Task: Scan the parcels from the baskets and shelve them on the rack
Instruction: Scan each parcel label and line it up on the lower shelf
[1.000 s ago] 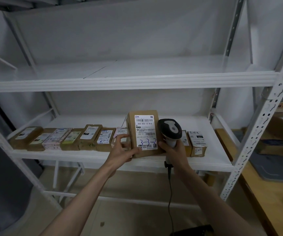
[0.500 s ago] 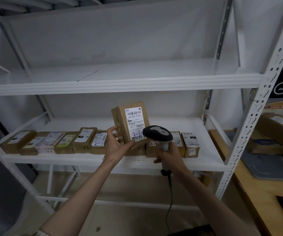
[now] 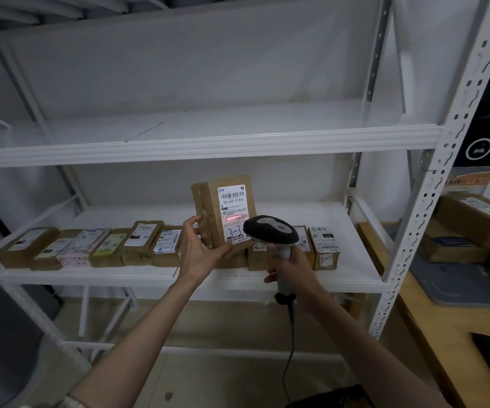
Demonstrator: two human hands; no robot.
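Observation:
My left hand [image 3: 201, 250] holds a brown cardboard parcel [image 3: 208, 214] upright in front of the middle shelf, its white label facing me. A red scan line glows across that label. My right hand [image 3: 292, 265] grips the handle of a black and grey barcode scanner [image 3: 270, 231], whose head points at the label from just to the right. Several small labelled parcels [image 3: 142, 242] lie in a row along the front of the middle shelf [image 3: 149, 278] of the white rack, to either side of the held parcel.
The upper shelf [image 3: 208, 142] holds nothing. The rack's perforated right post [image 3: 423, 201] stands close to my right arm. Beyond it, a wooden table [image 3: 444, 334] carries more cardboard boxes [image 3: 470, 219] and a grey tray. The scanner cord hangs down toward the floor.
The scanner head has moved closer to the parcel's label, and a red scan line now shows on it. The parcel is held a little higher.

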